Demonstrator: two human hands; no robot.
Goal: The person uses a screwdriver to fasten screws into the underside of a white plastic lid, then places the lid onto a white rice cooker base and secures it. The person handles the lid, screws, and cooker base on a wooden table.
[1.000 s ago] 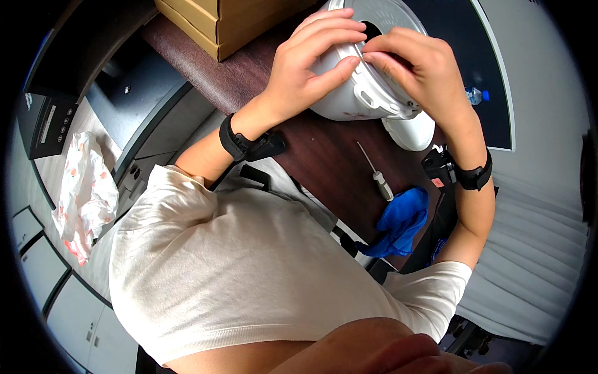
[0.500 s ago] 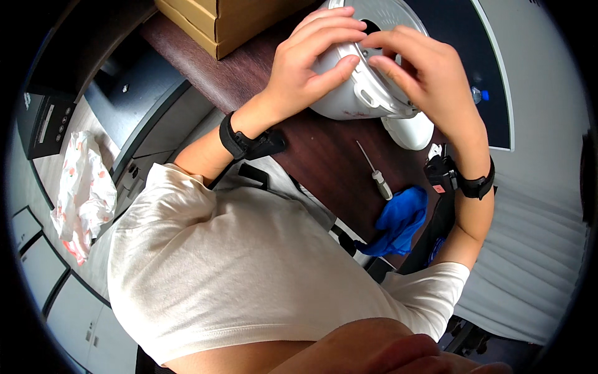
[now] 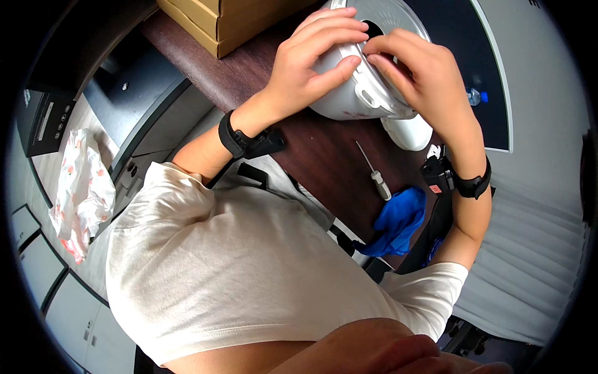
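Observation:
A rounded white appliance (image 3: 342, 103) with a grey ribbed round top (image 3: 395, 15) stands tilted on a dark brown table, a dark opening in its top. My left hand (image 3: 317, 56) grips its raised white rim, with long fingers across the edge and the thumb spread along the near side. At the same rim my right hand (image 3: 417, 68) is closed, its index finger and thumb bent toward each other. Whatever lies between those fingertips is hidden or too small to tell. A screwdriver (image 3: 375, 177) with a pale grey handle lies on the table nearer to me.
A blue cloth (image 3: 398, 218) lies by the table's near edge (image 3: 324, 193). A brown cardboard box (image 3: 240, 25) stands at the far left of the table. Beyond my right wrist is a bottle with a blue cap (image 3: 476, 96). A patterned plastic bag (image 3: 81, 187) is at the left.
The fingers of my right hand have shifted slightly at the rim, with the thumb now closer to the index finger. My left hand keeps its place on the appliance.

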